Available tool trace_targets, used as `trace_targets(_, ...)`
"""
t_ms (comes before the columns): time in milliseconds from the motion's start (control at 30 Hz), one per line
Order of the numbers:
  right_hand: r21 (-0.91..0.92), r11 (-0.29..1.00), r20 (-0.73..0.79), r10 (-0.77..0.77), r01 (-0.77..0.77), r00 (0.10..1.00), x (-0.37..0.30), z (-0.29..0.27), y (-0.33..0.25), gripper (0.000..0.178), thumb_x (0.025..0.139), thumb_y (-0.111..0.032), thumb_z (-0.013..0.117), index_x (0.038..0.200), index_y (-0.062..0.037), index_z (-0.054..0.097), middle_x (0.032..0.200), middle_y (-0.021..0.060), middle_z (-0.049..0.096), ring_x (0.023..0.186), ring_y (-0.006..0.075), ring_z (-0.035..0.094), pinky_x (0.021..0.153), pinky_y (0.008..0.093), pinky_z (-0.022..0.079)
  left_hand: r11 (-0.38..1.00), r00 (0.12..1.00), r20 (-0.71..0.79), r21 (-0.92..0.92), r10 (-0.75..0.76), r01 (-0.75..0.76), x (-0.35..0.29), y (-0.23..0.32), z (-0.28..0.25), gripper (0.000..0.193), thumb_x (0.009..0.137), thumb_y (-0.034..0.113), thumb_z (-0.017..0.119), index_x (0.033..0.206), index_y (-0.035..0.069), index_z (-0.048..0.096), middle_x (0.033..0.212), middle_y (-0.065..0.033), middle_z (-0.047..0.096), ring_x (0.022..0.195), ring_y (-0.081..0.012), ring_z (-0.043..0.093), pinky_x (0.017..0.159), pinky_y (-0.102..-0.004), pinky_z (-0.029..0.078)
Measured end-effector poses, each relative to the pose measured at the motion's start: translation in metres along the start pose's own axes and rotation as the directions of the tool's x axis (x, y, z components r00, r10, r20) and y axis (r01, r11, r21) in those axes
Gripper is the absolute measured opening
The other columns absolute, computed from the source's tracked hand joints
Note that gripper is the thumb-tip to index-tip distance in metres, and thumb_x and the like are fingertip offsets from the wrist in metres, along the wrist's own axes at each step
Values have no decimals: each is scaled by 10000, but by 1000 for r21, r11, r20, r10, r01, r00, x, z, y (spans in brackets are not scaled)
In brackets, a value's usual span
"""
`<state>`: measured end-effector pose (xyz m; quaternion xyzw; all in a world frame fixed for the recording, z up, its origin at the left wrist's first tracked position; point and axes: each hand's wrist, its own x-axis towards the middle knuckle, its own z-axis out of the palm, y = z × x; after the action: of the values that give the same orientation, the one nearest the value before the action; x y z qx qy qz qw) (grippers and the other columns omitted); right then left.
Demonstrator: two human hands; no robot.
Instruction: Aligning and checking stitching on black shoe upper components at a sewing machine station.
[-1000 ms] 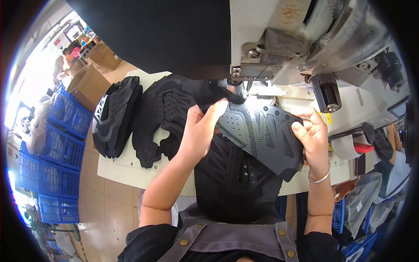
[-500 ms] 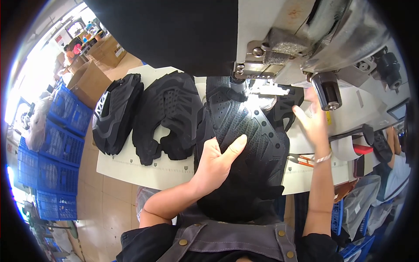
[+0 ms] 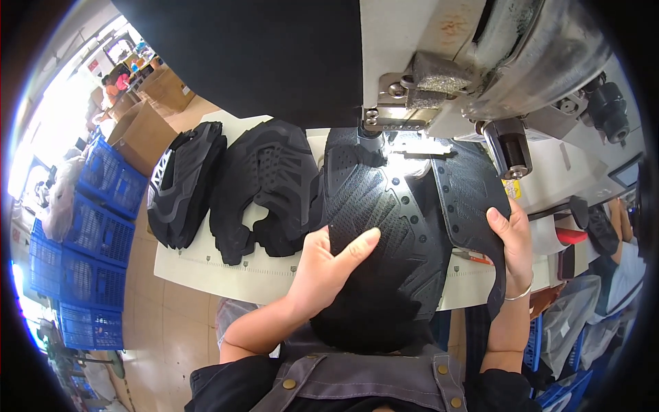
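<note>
Under the head of a sewing machine point(image 3: 412, 89) lies a black shoe upper point(image 3: 384, 233) with textured panels and rows of eyelet holes. My left hand point(image 3: 329, 264) grips its left edge, thumb on top and fingers out of sight beneath. My right hand point(image 3: 513, 237) pinches the outer edge of the right-hand eyelet panel point(image 3: 470, 199), thumb on top. A dark gap parts the two panels; whether they join under the machine is hidden. The lit needle area point(image 3: 412, 154) is too bright to make out.
Left on the pale table point(image 3: 274, 269) lie stacked black uppers point(image 3: 264, 165) and another stack point(image 3: 185, 185). Orange-handled snips point(image 3: 473, 256) lie partly covered near my right wrist. Blue crates point(image 3: 96, 254) and cardboard boxes point(image 3: 141, 134) stand left. Another person's arm point(image 3: 621, 237) shows far right.
My right hand, blurred and apart from the work before, has come down and taken hold of the right panel, which now lies spread beside the left one. My left hand has shifted slightly down and left.
</note>
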<state>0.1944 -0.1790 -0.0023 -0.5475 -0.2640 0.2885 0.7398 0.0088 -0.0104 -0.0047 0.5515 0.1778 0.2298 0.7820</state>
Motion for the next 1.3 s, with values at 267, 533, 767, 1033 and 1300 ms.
trace_targets(267,-55,993,-25,-106,105,994,-7,1,14,262,839,-113,576,1054,29,533,921,42,602,776,79,544,715,208,439,992,997,2,93,81,-81,-4,2,-11,173,855,91,562,958,-47,576,847,-17,612,728,-51,525,658,-202,447)
trace_targets(533,-84,987,-59,-142,136,988,-12,6,18,251,847,-106,564,1056,28,533,926,40,600,787,78,544,719,209,438,983,993,44,145,105,-111,6,14,-21,206,843,73,570,992,-68,561,887,-70,621,771,-90,565,700,-225,477)
trace_targets(767,-148,972,-114,-198,181,973,-19,17,20,253,850,-104,557,1058,38,533,937,50,600,813,88,545,733,217,438,985,996,90,168,28,-43,23,29,-36,236,819,64,590,999,-83,552,912,-89,620,796,-104,571,728,-237,475)
trace_targets(1033,-189,961,-120,-226,201,967,-4,18,18,220,852,-102,550,1026,32,550,923,44,601,807,84,541,733,213,431,988,993,110,147,33,-49,44,35,-43,249,812,75,603,995,-86,557,887,-87,625,768,-94,576,702,-224,480)
trace_targets(1300,-183,960,-111,-234,212,966,23,25,9,203,845,-97,547,1008,22,557,907,31,596,783,71,532,721,212,429,968,987,117,212,110,-133,68,40,-49,274,795,47,618,1023,-87,548,924,-94,614,805,-105,570,742,-237,477)
